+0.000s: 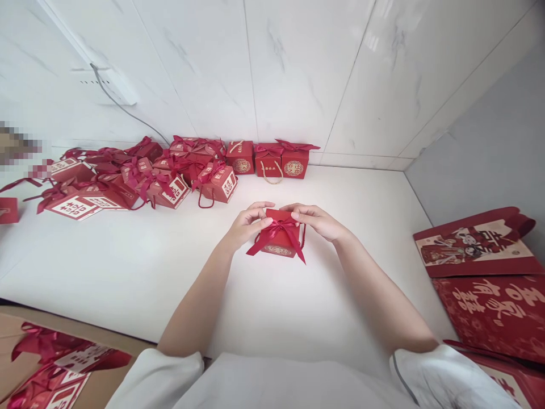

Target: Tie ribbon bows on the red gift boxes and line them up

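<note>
A small red gift box stands on the white table in front of me, with a shiny crimson ribbon bow across its top. A red cord handle hangs at its right side. My left hand grips the box's left upper edge, its thumb on the bow's left loop and its fingers curved behind. From the other side, my right hand holds the top right edge, thumb lying near the bow. The far fingertips of both hands are partly hidden behind the box.
Several ribboned red gift boxes crowd the table's back left. Three more boxes stand in a row against the tiled wall. Larger red gift bags lie at the right. A cardboard box with red packages sits at the lower left.
</note>
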Available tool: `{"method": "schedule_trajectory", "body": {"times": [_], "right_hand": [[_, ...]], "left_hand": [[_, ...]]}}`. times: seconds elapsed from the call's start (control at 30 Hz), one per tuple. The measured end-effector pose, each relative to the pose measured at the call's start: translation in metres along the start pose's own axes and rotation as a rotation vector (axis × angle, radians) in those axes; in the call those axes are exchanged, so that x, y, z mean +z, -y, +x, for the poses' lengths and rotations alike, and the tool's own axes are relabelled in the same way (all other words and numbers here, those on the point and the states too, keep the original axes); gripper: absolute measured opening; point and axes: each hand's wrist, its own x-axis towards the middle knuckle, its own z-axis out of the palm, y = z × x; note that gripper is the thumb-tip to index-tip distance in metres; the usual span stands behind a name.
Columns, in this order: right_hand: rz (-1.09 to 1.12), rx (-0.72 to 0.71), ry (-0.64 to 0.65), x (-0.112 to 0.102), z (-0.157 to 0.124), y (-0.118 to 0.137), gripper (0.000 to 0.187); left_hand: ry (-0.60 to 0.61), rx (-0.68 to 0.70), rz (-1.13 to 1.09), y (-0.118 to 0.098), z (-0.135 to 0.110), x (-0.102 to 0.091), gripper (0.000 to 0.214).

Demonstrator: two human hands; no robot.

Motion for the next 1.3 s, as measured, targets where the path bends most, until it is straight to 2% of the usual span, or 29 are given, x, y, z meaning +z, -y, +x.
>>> {"method": "schedule_trajectory", "body": {"times": [0.1,0.2,0.5,0.77,0.9,1.1,1.3], "right_hand": [[-0.027,0.009,-0.025,-0.001,0.000,-0.001,0.035],[-0.048,0.012,-0.045,-0.001,0.000,-0.003,0.037],[-0.064,0.001,-0.044,-0.001,0.000,-0.003,0.040],[-0.021,-0.003,-0.014,0.001,0.000,-0.003,0.039],[0.010,-0.028,-0.068,0.005,0.003,-0.008,0.040],[0.197,-0.098,-0.198,0.014,0.008,-0.024,0.043],[0.096,-0.164,-0.264,0.013,0.011,-0.029,0.045]], "left_hand": [[0.091,-0.002,0.024,-0.005,0.009,-0.002,0.034],[0.112,0.018,0.079,-0.004,0.015,-0.004,0.033],[0.018,0.032,0.148,0.004,0.005,0.000,0.033],[-0.033,0.038,0.106,0.007,0.002,0.003,0.045],[-0.062,0.060,0.158,0.008,0.001,0.003,0.044],[-0.125,0.129,0.249,0.009,0.002,0.002,0.042],[-0.158,0.150,0.276,0.010,0.002,0.001,0.042]]}}
